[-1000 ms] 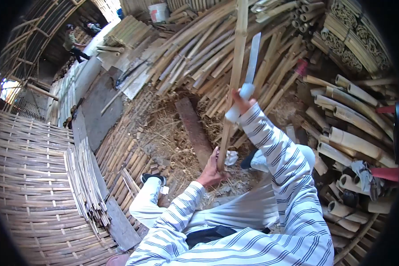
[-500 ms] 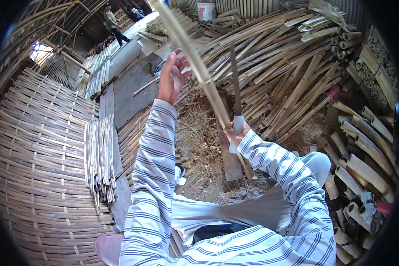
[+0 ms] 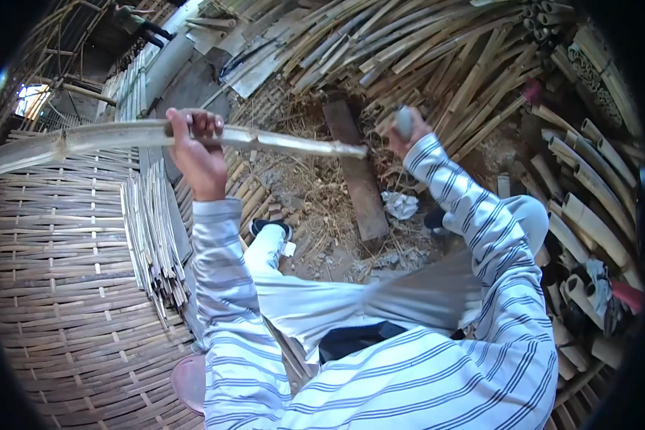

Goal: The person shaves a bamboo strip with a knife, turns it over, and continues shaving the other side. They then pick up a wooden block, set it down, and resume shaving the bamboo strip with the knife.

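Observation:
A long split bamboo pole (image 3: 287, 142) runs from the left edge to the middle of the view, nearly level. My left hand (image 3: 199, 154) is closed around it, with the thumb pointing up. The pole's right end stops just short of my right hand (image 3: 408, 132), with a gap between them. My right hand is wrapped around the pale handle of a knife (image 3: 403, 123); its blade cannot be made out now. Beneath the pole's end, a wooden plank (image 3: 358, 179) lies on the ground among shavings.
Split bamboo lengths (image 3: 423, 57) are heaped ahead. Cut bamboo pieces (image 3: 588, 229) stand stacked at right. A woven bamboo panel (image 3: 72, 287) spreads on the left, with a bundle of thin strips (image 3: 154, 236) beside it. A person (image 3: 140, 25) is at the far upper left.
The pole has swung from a steep slant to nearly level, out of my right hand. My left hand has closed on it. My right hand, still on the knife, has moved up.

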The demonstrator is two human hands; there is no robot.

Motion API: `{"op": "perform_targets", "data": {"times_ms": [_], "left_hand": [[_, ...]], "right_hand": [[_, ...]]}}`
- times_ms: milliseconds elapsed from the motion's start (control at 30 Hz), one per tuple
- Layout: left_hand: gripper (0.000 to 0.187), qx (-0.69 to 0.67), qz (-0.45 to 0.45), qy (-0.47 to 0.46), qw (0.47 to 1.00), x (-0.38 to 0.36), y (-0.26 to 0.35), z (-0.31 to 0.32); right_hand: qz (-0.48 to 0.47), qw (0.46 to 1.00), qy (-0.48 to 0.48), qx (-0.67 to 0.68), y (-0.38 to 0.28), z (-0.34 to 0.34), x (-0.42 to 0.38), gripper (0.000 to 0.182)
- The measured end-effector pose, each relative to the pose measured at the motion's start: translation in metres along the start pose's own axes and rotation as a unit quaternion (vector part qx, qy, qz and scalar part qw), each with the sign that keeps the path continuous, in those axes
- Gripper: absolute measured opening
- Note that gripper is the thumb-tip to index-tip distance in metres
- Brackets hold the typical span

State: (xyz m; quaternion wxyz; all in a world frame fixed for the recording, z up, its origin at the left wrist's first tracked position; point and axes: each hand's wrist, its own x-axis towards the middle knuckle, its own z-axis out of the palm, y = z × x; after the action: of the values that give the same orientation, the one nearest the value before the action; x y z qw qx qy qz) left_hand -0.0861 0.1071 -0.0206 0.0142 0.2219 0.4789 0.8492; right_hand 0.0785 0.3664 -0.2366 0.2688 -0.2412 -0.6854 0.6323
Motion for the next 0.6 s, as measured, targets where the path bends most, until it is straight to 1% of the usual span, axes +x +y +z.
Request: {"op": "perform_targets", "data": {"times_ms": [33,67,133,167,200,233,267,300,400,433,533,567,600], "left_hand": [[0.038,0.009,0.019,0.004,1.000,-0.001,-0.005,0.000],[0.038,0.017,0.023,0.003,1.000,-0.001,-0.010,-0.002],[0.037,0.024,0.042,-0.001,0.999,0.004,-0.020,-0.003],[0.036,0.029,0.056,-0.021,0.998,0.006,-0.023,-0.002],[0.036,0.036,0.060,-0.017,0.997,0.009,-0.027,0.000],[0.035,0.043,0.065,-0.013,0.997,0.015,-0.031,0.003],[0.035,0.050,0.072,-0.007,0.996,0.021,-0.035,0.006],[0.034,0.031,0.073,-0.027,0.996,0.023,-0.035,0.013],[0.033,0.056,0.044,0.002,0.997,0.036,-0.040,0.024],[0.032,0.061,0.023,-0.015,0.998,0.041,-0.038,0.024],[0.030,0.064,-0.011,-0.040,0.997,0.041,-0.038,0.022],[0.027,0.086,-0.011,-0.027,0.996,0.032,-0.037,0.025],[0.026,0.078,0.005,-0.026,0.997,0.026,-0.041,0.022]], "right_hand": [[-0.055,0.990,0.059,-0.114,-0.017,-0.015,0.002,0.031],[-0.162,0.963,0.117,-0.180,-0.030,-0.024,0.003,0.028],[-0.185,0.953,0.155,-0.181,-0.045,-0.055,0.031,0.034],[-0.134,0.984,0.095,-0.076,-0.062,-0.081,0.066,0.034],[-0.105,0.992,0.074,-0.015,-0.081,-0.103,0.087,0.033],[-0.112,0.990,0.081,0.005,-0.104,-0.120,0.097,0.032],[-0.134,0.986,0.097,-0.005,-0.129,-0.138,0.105,0.032],[-0.156,0.981,0.112,-0.023,-0.153,-0.153,0.112,0.031],[-0.209,0.962,0.157,-0.082,-0.211,-0.186,0.126,0.028],[-0.218,0.954,0.179,-0.105,-0.225,-0.195,0.131,0.027],[-0.219,0.933,0.233,-0.163,-0.244,-0.211,0.146,0.024],[-0.216,0.928,0.249,-0.177,-0.245,-0.215,0.151,0.023],[-0.215,0.924,0.260,-0.183,-0.245,-0.218,0.156,0.023]]}}
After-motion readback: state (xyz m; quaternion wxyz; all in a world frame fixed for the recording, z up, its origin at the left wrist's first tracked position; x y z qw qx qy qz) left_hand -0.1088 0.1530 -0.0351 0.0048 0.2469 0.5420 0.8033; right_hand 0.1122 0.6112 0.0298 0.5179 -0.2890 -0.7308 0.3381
